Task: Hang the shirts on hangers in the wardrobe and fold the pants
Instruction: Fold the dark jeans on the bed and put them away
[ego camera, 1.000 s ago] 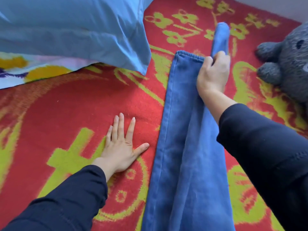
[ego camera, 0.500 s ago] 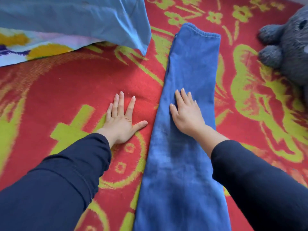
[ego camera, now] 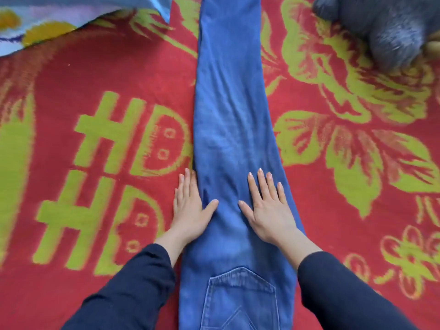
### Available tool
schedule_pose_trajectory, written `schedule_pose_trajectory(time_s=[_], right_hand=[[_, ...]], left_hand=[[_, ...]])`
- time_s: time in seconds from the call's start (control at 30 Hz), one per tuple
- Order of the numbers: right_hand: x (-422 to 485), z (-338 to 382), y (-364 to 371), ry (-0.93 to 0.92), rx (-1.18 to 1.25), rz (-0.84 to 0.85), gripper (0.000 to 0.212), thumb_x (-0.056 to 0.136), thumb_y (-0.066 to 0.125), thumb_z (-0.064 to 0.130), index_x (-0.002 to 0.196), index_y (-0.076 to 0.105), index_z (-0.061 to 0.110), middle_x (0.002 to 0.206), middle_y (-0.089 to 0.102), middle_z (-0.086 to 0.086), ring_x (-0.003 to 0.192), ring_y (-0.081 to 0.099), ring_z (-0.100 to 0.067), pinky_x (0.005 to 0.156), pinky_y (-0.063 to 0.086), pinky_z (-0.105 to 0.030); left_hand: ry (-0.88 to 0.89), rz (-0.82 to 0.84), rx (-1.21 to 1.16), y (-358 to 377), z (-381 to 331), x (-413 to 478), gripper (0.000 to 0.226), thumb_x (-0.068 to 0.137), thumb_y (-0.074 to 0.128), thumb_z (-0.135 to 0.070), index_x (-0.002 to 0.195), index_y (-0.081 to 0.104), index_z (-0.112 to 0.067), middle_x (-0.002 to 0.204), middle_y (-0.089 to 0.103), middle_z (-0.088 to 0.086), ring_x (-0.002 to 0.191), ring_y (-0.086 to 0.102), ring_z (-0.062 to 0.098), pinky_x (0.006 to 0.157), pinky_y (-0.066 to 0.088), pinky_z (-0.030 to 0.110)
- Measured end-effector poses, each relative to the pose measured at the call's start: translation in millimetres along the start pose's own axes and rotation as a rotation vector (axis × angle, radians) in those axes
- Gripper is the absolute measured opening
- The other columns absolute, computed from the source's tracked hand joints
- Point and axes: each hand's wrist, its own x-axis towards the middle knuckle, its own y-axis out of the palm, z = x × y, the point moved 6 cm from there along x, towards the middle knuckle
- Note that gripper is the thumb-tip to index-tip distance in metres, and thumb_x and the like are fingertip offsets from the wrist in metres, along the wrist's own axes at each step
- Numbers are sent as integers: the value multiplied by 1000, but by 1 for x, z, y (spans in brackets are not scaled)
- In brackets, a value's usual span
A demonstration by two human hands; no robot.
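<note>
Denim this thick feels heavy and floppy, so with my left hand [ego camera: 189, 208] and right hand [ego camera: 269, 210] spread flat, gripping nothing, on the jeans [ego camera: 234, 110] lying lengthwise along the blanket [ego camera: 95, 67], I'd pinch the far hem.

The jeans [ego camera: 232, 120] run off top and bottom edges (hems, waistband unseen); plush toy [ego camera: 385, 27] cropped.

The jeans [ego camera: 233, 129] are blue denim, matt, softly creased, with stitched pocket seams; the blanket [ego camera: 71, 96] is a woven, slightly fuzzy red and green cloth; the toy [ego camera: 385, 25] is grey plush; the pillow [ego camera: 83, 1] is smooth blue cotton-like fabric
</note>
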Motion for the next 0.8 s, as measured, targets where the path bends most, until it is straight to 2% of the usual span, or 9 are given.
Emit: schedule_pose_trajectory(time_s=[0.1, 0.27, 0.4, 0.5, 0.57, 0.6, 0.67, 0.73, 0.8], right_hand=[[-47, -8, 29, 38, 10, 9, 74, 97, 17, 60, 146, -25, 24, 155, -28, 2, 145, -24, -22, 116, -14, -42], [-119, -22, 66, 22, -26, 3, 74, 93, 11, 65, 145, -25, 26, 155, -28, 5, 138, -35, -18, 111, -22, -44], [-185, -22, 99, 29, 42, 26, 80, 92, 19, 68, 146, -22, 26, 156, -27, 7, 138, -36, -17, 115, -13, -47], [-236, -20, 114, 255, 380, -61, 91, 89, 43, 63, 152, -11, 25, 159, -18, 9, 147, -12, -13, 115, 10, -45], [-264, -19, 132, 518, 705, -69, 90, 86, 56, 58, 153, 12, 16, 161, 1, 3, 147, 9, -16, 111, 20, -46], [-273, -16, 140, 595, 796, -52, 77, 86, 58, 55, 146, 29, 14, 158, 13, -1, 144, 18, -20, 109, 23, -46], [-279, -9, 144, 598, 856, -18, 49, 89, 59, 47, 121, 50, 11, 142, 38, -5, 133, 34, -25, 103, 32, -44], [-282, -11, 139, 538, 959, -40, 34, 89, 62, 40, 103, 55, 10, 113, 56, -5, 113, 51, -28, 87, 40, -37], [-291, -21, 126, 465, 1040, -55, 27, 87, 66, 39, 92, 55, 14, 90, 59, 3, 93, 58, -25, 72, 36, -30]], left_hand=[[-29, -26, -33, 12, 9, -42, 91, 89, 63, -31, 153, -1, -18, 161, -8, -6, 147, -11, 12, 116, -5, 28], [-82, -12, -46, 33, 35, -120, 88, 89, 62, -24, 154, 3, -21, 161, 5, -5, 146, 8, 20, 116, 8, 33], [-273, -18, -140, 58, 54, -190, 83, 90, 62, -18, 153, 7, -20, 154, 20, 8, 141, 18, 27, 114, 9, 35], [-376, -7, -308, 78, 64, -236, 62, 95, 56, -18, 148, 24, -11, 145, 36, 12, 138, 28, 29, 115, 17, 40], [-410, 15, -396, 88, 67, -258, 42, 99, 48, -21, 137, 35, -9, 136, 48, 9, 129, 42, 30, 104, 33, 38], [-428, 31, -398, 90, 68, -267, 34, 100, 43, -21, 132, 37, -10, 130, 52, 8, 122, 48, 28, 96, 37, 35], [-437, 60, -357, 90, 68, -280, 28, 102, 38, -18, 128, 40, -11, 126, 54, 6, 111, 50, 22, 89, 34, 30], [-406, 74, -335, 87, 65, -291, 27, 101, 39, -14, 127, 43, -11, 126, 55, 6, 112, 50, 21, 90, 34, 30], [-356, 82, -346, 81, 57, -304, 28, 100, 44, -14, 128, 45, -10, 127, 56, 5, 118, 52, 23, 97, 38, 33]])
